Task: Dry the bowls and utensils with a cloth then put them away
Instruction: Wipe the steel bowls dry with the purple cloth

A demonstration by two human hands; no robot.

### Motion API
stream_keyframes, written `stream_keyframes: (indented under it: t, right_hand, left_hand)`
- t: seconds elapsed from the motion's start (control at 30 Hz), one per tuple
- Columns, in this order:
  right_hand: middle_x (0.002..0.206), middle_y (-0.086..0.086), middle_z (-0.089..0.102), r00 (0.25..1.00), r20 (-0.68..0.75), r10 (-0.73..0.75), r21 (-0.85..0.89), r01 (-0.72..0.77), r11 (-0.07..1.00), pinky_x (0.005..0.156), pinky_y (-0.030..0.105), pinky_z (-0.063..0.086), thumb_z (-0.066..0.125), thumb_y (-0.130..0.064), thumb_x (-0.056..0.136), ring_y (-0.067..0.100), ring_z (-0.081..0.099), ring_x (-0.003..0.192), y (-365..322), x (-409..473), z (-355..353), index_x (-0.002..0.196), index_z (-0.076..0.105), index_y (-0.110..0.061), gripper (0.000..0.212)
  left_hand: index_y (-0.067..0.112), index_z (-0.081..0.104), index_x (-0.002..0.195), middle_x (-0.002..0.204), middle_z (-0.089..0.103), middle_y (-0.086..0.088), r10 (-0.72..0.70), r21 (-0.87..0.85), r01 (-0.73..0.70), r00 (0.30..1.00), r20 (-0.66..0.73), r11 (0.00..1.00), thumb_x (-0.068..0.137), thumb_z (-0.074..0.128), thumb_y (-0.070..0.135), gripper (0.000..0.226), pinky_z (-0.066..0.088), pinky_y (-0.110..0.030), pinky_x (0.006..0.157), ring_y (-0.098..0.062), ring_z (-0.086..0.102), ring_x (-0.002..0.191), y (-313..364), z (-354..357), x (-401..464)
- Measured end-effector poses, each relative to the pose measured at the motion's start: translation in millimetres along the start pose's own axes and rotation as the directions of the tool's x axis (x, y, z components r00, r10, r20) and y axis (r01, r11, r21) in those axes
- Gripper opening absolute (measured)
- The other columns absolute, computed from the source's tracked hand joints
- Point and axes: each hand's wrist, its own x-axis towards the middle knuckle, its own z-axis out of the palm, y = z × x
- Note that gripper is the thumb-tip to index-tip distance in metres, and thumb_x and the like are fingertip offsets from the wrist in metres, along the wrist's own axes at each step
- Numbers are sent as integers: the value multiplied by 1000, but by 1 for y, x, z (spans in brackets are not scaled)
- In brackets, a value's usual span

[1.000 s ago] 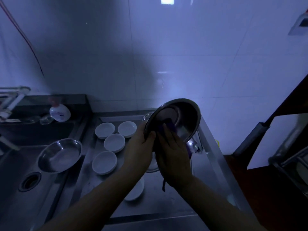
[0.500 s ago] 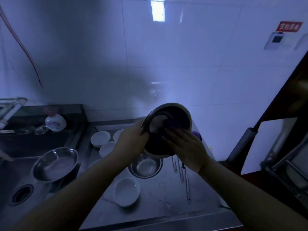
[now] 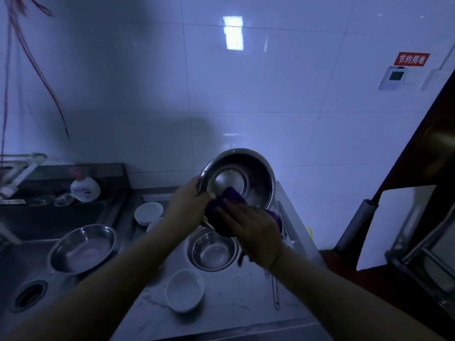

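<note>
Your left hand (image 3: 186, 205) grips the rim of a steel bowl (image 3: 237, 179), thumb curled over its near-left edge, and holds it raised above the counter (image 3: 221, 299), tilted so its inside faces you. Your right hand (image 3: 251, 232) presses a purple cloth (image 3: 231, 198) against the bowl's lower inside wall; its fingers (image 3: 230, 207) lie fairly straight across the cloth, and the rest of the cloth bunches under your palm and hangs below the bowl's rim. You cannot tell from here whether your thumb pinches the cloth underneath.

Directly below the raised bowl, a second steel bowl (image 3: 211, 249) sits upright on the counter, partly hidden by your right wrist. A white ceramic bowl (image 3: 184, 290) stands nearer you on the counter, just apart from it. Two more white bowls (image 3: 148, 212) sit further back beside your left forearm, one of them mostly hidden. To the right of the second steel bowl, a long metal utensil (image 3: 275, 291) lies on the counter, its upper end hidden by your right hand.

In the sink (image 3: 14, 262) on the left, a third steel bowl (image 3: 82, 248) leans tilted by the drain (image 3: 29, 295). A soap bottle (image 3: 85, 188) stands on the ledge behind the sink, near the faucet (image 3: 19, 173).
</note>
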Motion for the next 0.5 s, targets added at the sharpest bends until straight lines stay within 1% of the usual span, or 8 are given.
stream_keyframes:
  t: [0.07, 0.1, 0.17, 0.2, 0.27, 0.33, 0.4, 0.5]
  right_hand:
    - [115, 7, 68, 965, 78, -249, 9, 250, 968, 74, 31, 53, 48, -13, 95, 25, 66, 100, 20, -1, -10, 113, 69, -17, 29]
    - [113, 8, 68, 934, 107, -341, 24, 340, 940, 76, 32, 52, 44, -13, 96, 26, 66, 99, 28, 0, -13, 111, 70, -17, 31]
    - [108, 7, 70, 914, 100, -393, 31, 392, 919, 76, 33, 53, 51, -13, 94, 26, 66, 97, 33, 6, -15, 105, 72, -17, 25]
    - [106, 7, 71, 926, 69, -370, 19, 370, 929, 76, 33, 53, 55, -13, 92, 25, 67, 96, 30, 9, -15, 103, 73, -18, 22]
    - [102, 7, 72, 966, -2, -257, -5, 257, 966, 73, 33, 54, 60, -17, 92, 24, 68, 92, 16, 14, -12, 101, 74, -17, 17]
    - [101, 9, 72, 993, -33, -117, -19, 116, 993, 70, 36, 55, 65, -23, 89, 24, 68, 88, -5, 21, -8, 106, 72, -15, 20]
    - [103, 10, 71, 1000, -26, -11, -19, 11, 1000, 71, 39, 56, 62, -23, 89, 25, 68, 89, -24, 30, -4, 112, 68, -12, 26]
    - [105, 11, 70, 1000, -23, 18, 2, -18, 1000, 72, 38, 56, 63, -19, 88, 25, 68, 92, -43, 38, -2, 113, 67, -10, 27]
  left_hand:
    - [29, 61, 70, 71, 65, 9, -59, 97, 49, 992, 109, 994, 64, 49, 24, 15, 48, -28, 66, -13, 61, 71, 2, -20, 4]
    - [28, 62, 68, 69, 66, 6, -98, 124, 80, 985, 142, 989, 67, 53, 20, 13, 50, -26, 62, -11, 62, 66, 2, -29, 6]
    - [24, 62, 65, 61, 65, -1, -145, 82, 137, 985, 99, 987, 77, 56, 10, 19, 53, -26, 50, -10, 62, 53, -1, -38, 6]
    - [21, 63, 64, 58, 64, -3, -156, 24, 156, 987, 27, 987, 78, 57, 13, 17, 55, -31, 50, -13, 63, 51, -3, -39, 2]
    - [21, 63, 71, 66, 67, -5, -154, -93, 143, 980, -123, 985, 75, 61, 26, 6, 59, -45, 61, -23, 67, 62, -9, -31, -12]
    - [27, 62, 85, 82, 68, -6, -158, -239, 117, 975, -159, 964, 76, 66, 25, 10, 57, -52, 70, -27, 68, 76, -15, -16, -30]
    - [31, 60, 95, 92, 69, -5, -162, -364, 92, 973, -165, 927, 82, 65, 20, 17, 57, -50, 74, -26, 69, 85, -22, -5, -40]
    - [32, 60, 91, 87, 70, -2, -203, -456, 89, 957, -207, 886, 85, 60, 12, 21, 58, -44, 67, -25, 69, 83, -25, -10, -42]
